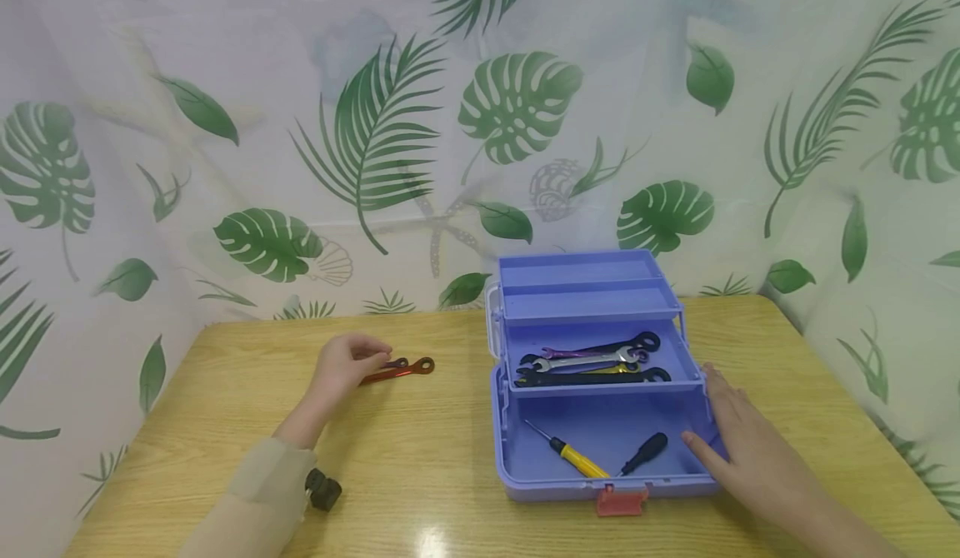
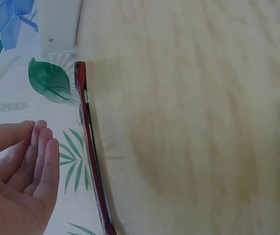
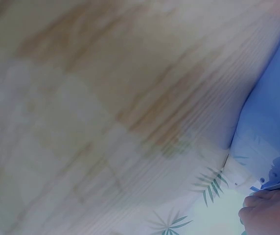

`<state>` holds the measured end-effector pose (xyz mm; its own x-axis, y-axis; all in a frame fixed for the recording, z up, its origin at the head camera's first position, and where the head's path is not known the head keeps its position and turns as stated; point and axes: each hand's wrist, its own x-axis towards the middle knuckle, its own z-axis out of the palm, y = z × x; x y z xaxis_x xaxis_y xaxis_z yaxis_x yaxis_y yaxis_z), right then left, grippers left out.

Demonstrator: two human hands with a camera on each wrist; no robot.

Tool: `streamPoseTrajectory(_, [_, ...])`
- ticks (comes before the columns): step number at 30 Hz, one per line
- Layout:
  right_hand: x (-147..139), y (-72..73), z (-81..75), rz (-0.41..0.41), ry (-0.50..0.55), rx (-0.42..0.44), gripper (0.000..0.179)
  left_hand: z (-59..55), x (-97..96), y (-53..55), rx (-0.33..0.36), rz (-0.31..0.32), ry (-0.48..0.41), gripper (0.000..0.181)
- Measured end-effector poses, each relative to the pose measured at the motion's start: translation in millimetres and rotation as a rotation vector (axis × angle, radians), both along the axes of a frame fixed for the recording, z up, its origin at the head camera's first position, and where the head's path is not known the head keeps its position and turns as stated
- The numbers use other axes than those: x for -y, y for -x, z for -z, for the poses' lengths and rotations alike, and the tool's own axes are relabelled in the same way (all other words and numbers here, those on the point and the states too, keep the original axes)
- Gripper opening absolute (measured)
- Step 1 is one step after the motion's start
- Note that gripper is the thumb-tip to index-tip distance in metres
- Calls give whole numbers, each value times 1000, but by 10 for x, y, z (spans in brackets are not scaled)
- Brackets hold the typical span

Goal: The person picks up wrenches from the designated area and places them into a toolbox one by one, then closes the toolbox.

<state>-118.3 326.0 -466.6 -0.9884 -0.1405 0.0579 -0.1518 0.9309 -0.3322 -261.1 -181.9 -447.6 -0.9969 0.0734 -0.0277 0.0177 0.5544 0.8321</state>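
Over the left part of the table, my left hand [image 1: 341, 371] is by a red wrench [image 1: 422, 366] and a darker wrench [image 1: 402, 362] behind it. The left wrist view has the fingers [image 2: 44, 166] loosely bent with nothing between them, apart from the red wrench [image 2: 92, 147]. My right hand [image 1: 750, 454] lies against the right side of an opened lavender toolbox [image 1: 540, 486], fingers extended and thumb near its front rim. Silver [image 1: 570, 363], black [image 1: 592, 379], purple and gold wrenches lie in the toolbox's lower tray.
A yellow screwdriver [image 1: 583, 460] and a black-handled screwdriver [image 1: 647, 451] lie in the toolbox's bottom. Above the wrenches is an upper tray [image 1: 585, 300]. A pink latch [image 1: 622, 502] hangs at the front. Behind the wooden table [image 1: 420, 458] hangs a leaf-patterned cloth [image 1: 420, 233].
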Motion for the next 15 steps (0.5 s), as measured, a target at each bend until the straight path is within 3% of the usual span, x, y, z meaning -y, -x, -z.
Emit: streamPoseTrajectory(15, [8, 8, -32, 4, -6, 15, 96, 162, 153, -28, -12, -23, 86, 14])
